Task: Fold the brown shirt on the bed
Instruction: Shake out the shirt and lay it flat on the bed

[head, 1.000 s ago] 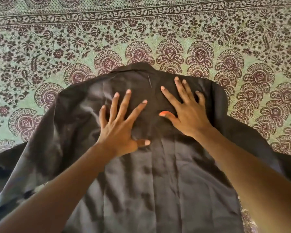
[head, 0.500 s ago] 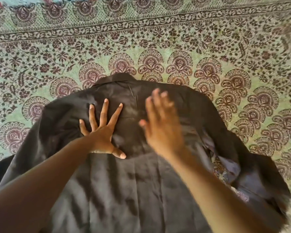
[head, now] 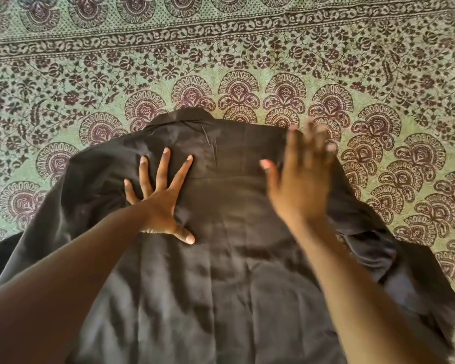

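Observation:
The brown shirt (head: 229, 258) lies back side up on the bed, its collar (head: 184, 119) pointing away from me. My left hand (head: 160, 200) presses flat on the shirt's upper left, below the collar, with its fingers spread wide. My right hand (head: 302, 179) is blurred with motion over the right shoulder of the shirt, fingers straight and holding nothing. Whether it touches the cloth I cannot tell. The right sleeve (head: 394, 264) lies rumpled off to the right, and the left sleeve (head: 3, 253) trails off the left edge of the view.
A green bedspread (head: 247, 48) printed with dark maroon floral and paisley patterns covers the whole bed beneath and beyond the shirt. A patterned border band runs across it farther away.
My right hand has lifted from the shirt's middle and swept right toward the shoulder. My left hand slid left on the shirt. The right sleeve has bunched up.

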A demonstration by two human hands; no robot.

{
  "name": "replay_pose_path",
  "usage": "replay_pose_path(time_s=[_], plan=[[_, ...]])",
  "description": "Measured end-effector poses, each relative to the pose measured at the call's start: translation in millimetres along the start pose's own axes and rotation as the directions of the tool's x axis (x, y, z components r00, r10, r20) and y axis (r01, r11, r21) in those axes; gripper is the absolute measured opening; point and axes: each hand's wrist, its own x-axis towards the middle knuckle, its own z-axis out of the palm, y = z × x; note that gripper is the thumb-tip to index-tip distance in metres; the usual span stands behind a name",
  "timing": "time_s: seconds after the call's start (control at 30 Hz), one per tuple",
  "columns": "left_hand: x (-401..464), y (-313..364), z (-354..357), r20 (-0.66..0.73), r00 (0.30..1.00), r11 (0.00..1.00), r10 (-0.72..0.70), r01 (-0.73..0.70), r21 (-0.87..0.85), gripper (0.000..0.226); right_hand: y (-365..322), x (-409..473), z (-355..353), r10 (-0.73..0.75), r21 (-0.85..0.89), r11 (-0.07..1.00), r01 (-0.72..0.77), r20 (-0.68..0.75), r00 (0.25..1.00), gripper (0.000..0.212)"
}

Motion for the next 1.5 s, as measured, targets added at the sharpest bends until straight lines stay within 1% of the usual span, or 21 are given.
replay_pose_path(time_s=[0.03,0.1,0.17,0.2,0.27,0.33,0.47,0.53,0.6,0.63,0.67,0.8,0.9,0.97,1.07,1.1,1.17,1.27,1.37,1.47,1.5], plan=[[-0.2,0.4,-0.2,-0.003,1.0,1.0,0.0,0.0,0.002,0.173,-27.2,-16.4,6.7,-0.12,0.05,0.992,0.118,0.036,0.992,0.078],[-0.5,0.7,1.2,-0.011,1.0,1.0,0.0,0.0,0.008,0.173,-58.7,-56.6,24.3,-0.338,0.106,0.94,0.325,0.138,0.931,0.079],[-0.1,0.0,1.6,-0.013,1.0,1.0,0.0,0.0,0.01,0.173,-39.8,-73.6,36.0,-0.395,0.052,0.918,0.392,0.15,0.906,0.076],[0.3,0.4,1.6,-0.01,1.0,1.0,0.0,0.0,0.005,0.172,-17.7,-71.8,37.6,-0.339,0.007,0.94,0.342,0.142,0.93,0.074],[1.8,-0.4,2.8,-0.003,1.0,1.0,0.007,-0.007,0.001,0.171,27.4,-61.0,33.5,-0.136,-0.092,0.985,0.145,0.101,0.986,0.071],[3.6,-2.6,4.6,-0.01,1.0,1.0,0.01,-0.01,0.002,0.171,56.5,-51.5,26.9,0.03,-0.111,0.994,-0.021,0.082,0.996,0.073],[5.2,-5.9,7.1,-0.04,0.999,1.0,0.023,-0.024,-0.01,0.17,22.8,-55.1,24.3,0.132,-0.074,0.988,-0.134,-0.036,0.991,0.076],[5.7,-6.7,8.6,-0.062,0.997,0.999,0.034,-0.035,-0.003,0.17,-17.6,-69.8,29.0,-0.043,0.022,0.999,0.043,0.005,0.999,0.075],[6.9,-7.2,11.7,-0.085,0.996,0.999,0.038,-0.038,0.01,0.169,-41.5,-97.1,38.6,-0.302,0.068,0.953,0.295,0.119,0.946,0.075],[6.8,-7.5,12.7,-0.092,0.995,0.999,0.037,-0.036,0.015,0.169,-39.7,-107.6,42.2,-0.357,0.05,0.934,0.353,0.136,0.924,0.074],[6.2,-7.6,13.8,-0.097,0.995,0.999,0.036,-0.035,0.015,0.168,-28.6,-114.0,43.4,-0.349,0.022,0.937,0.349,0.127,0.929,0.073],[0.1,-6.3,19.6,-0.163,0.985,0.999,0.052,-0.049,0.021,0.166,38.5,-111.8,33.1,-0.076,-0.085,0.993,0.081,0.061,0.995,0.074],[-9.8,-4.1,23.6,-0.266,0.963,0.999,0.042,-0.034,0.035,0.164,33.3,-105.6,23.1,0.1,-0.052,0.994,-0.098,0.04,0.994,0.077],[-25.2,-0.4,37.3,-0.428,0.901,0.998,0.064,-0.051,0.041,0.151,1.2,-113.4,19.3,0.048,-0.029,0.998,-0.048,0.016,0.999,0.074],[-62.3,-3.3,101.5,-0.699,0.71,0.988,0.086,-0.151,-0.031,0.095,-38.8,-144.2,27.7,-0.274,0.058,0.961,0.27,0.087,0.958,0.072],[-74.2,-6.7,129.7,-0.733,0.675,0.985,0.091,-0.167,-0.032,0.079,-42.2,-155.9,34.1,-0.364,0.062,0.931,0.359,0.127,0.923,0.072],[-86.0,-18.6,179.6,-0.723,0.678,0.99,0.134,-0.126,0.065,0.067,-31.3,-169.9,43.6,-0.425,0.033,0.905,0.425,0.14,0.894,0.072],[-82.3,-32.1,202.8,-0.727,0.674,0.99,0.132,-0.052,0.131,0.067,14.0,-171.6,41.3,-0.298,-0.045,0.952,0.302,0.072,0.952,0.078],[-78.4,-30.8,200.9,-0.711,0.689,0.988,0.137,-0.041,0.151,0.066,50.0,-167.1,36.2,-0.051,-0.116,0.992,0.055,0.044,0.998,0.089],[-78.7,-33.2,204.8,-0.711,0.691,0.987,0.135,-0.027,0.161,0.065,27.1,-172.7,33.8,0.153,-0.091,0.984,-0.151,0.02,0.988,0.092],[-78.7,-33.8,205.1,-0.71,0.691,0.986,0.138,-0.026,0.166,0.065,8.5,-177.6,29.8,0.165,-0.049,0.985,-0.165,0.0,0.986,0.089]])
